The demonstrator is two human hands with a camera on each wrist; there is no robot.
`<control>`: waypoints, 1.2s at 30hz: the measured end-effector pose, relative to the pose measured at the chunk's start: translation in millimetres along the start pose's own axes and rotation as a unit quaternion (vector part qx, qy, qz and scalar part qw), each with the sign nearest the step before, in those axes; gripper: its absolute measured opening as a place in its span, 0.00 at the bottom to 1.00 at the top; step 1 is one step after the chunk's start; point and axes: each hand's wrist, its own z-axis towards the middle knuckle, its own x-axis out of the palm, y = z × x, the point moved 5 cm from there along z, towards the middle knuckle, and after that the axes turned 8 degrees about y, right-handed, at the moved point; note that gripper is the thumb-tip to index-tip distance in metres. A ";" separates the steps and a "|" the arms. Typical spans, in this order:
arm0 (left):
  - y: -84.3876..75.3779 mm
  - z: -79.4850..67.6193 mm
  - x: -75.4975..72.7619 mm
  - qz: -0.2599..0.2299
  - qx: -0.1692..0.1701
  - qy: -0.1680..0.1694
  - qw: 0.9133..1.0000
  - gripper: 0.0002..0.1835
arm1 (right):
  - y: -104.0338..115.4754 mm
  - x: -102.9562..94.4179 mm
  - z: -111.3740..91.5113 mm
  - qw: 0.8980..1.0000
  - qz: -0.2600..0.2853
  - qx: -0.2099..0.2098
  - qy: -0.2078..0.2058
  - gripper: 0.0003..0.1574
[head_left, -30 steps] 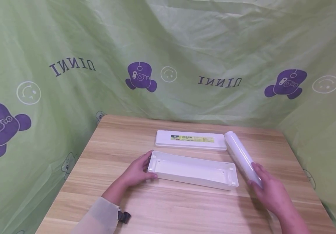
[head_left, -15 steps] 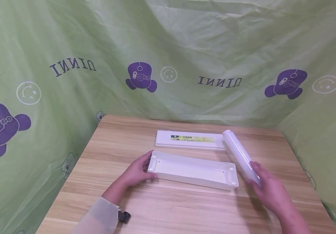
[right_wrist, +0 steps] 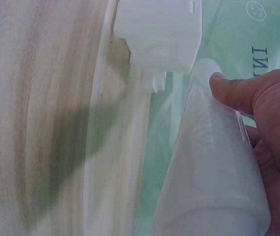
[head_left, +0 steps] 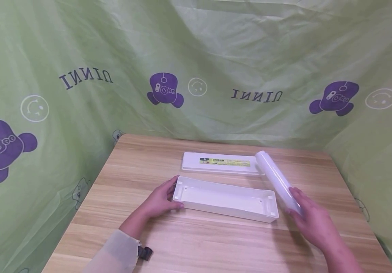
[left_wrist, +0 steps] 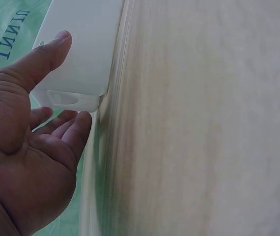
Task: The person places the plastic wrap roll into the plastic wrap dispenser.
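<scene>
A light-brown wood-grain table [head_left: 196,246] has a green fabric curtain [head_left: 209,41] behind it, printed with purple cartoon figures; only the right-wrist view shows the near end of the glossy white cylindrical roll [right_wrist: 213,157], which the right hand [head_left: 313,223] grips round its near part; only the head view shows the yellow-green label [head_left: 224,162] on the long white plastic lid [head_left: 221,170], partly overlapped by the roll, contact unclear; the left hand [head_left: 159,199] holds the open white rectangular plastic box [head_left: 226,212] by its left end, thumb along the near side; a small dark dot marks its floor near each end.
</scene>
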 end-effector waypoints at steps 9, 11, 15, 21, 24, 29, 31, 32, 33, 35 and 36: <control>-1.2 0.0 0.0 -0.011 0.003 -0.001 1.000 0.63 | 6.9 -1.2 2.6 1.000 0.009 0.010 0.024 0.49; -2.4 -0.2 -0.1 -0.019 0.005 -0.002 1.000 0.62 | 8.2 -1.4 3.1 1.000 0.008 0.006 0.022 0.49; -2.3 -0.5 -0.1 -0.026 0.004 -0.002 1.000 0.62 | 11.7 -2.3 4.1 1.000 0.010 -0.003 0.017 0.49; 1.5 0.4 0.0 -0.016 0.001 -0.003 1.000 0.62 | 15.3 -3.3 6.1 1.000 0.010 -0.014 0.011 0.49; 2.6 0.8 0.2 -0.014 0.003 -0.001 1.000 0.63 | 15.7 -2.3 6.9 1.000 0.012 -0.015 0.013 0.49; 1.1 0.1 -0.1 -0.015 0.004 0.003 1.000 0.63 | 17.3 -1.2 7.6 1.000 0.013 -0.015 0.016 0.49; 0.2 -0.3 -0.3 -0.015 0.004 0.004 1.000 0.63 | 18.4 -1.1 7.9 1.000 0.013 -0.018 0.014 0.49; -0.1 -0.3 -0.3 -0.015 0.005 0.004 1.000 0.63 | 19.0 -0.9 8.1 1.000 0.014 -0.021 0.013 0.49; -0.2 -0.2 -0.3 -0.015 0.005 0.004 1.000 0.63 | 19.5 -0.6 8.3 1.000 0.013 -0.024 0.013 0.49; -0.6 -0.4 -0.4 -0.014 0.005 0.004 1.000 0.63 | 20.8 0.0 8.8 0.999 0.014 -0.030 0.011 0.49; -0.7 -0.4 -0.4 -0.015 0.005 0.004 1.000 0.63 | 21.3 0.2 9.0 0.999 0.015 -0.032 0.011 0.49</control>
